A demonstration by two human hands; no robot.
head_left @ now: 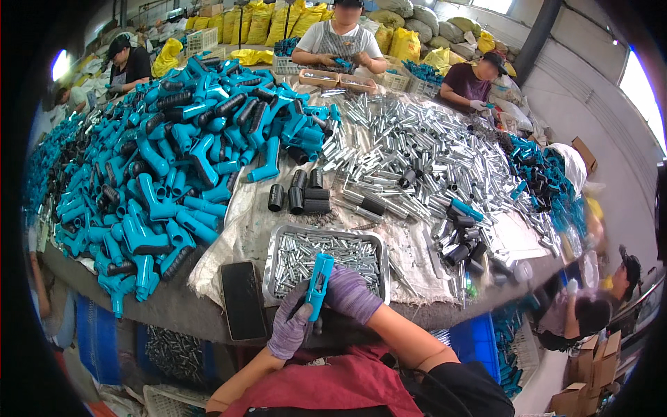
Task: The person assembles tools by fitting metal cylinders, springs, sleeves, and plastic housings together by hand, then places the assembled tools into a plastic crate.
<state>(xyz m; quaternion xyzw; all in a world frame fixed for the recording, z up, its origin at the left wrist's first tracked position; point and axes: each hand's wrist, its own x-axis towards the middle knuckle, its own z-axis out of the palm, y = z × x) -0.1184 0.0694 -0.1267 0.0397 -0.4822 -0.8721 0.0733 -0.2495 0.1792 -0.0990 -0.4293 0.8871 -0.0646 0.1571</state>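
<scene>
A teal plastic tool housing (319,285) with a slot down its front stands nearly upright before me, metal showing inside the slot. My left hand (290,325), in a purple-grey knitted glove, is closed around its lower part. From the other side my right hand (353,295), gloved alike, presses against the housing with curled fingers; its fingertips are partly hidden. Right behind both hands lies a metal tray (383,267) of small silver pins (295,254). A dark phone (243,302) rests to the left of the tray.
Teal pistol-shaped housings (149,201) are heaped on the left. Silver metal tubes (417,146) cover the back right, with black sleeves (297,199) nearer the tray. A blue crate (476,344) stands below the table edge. Across the table, a person (340,42) and several others work.
</scene>
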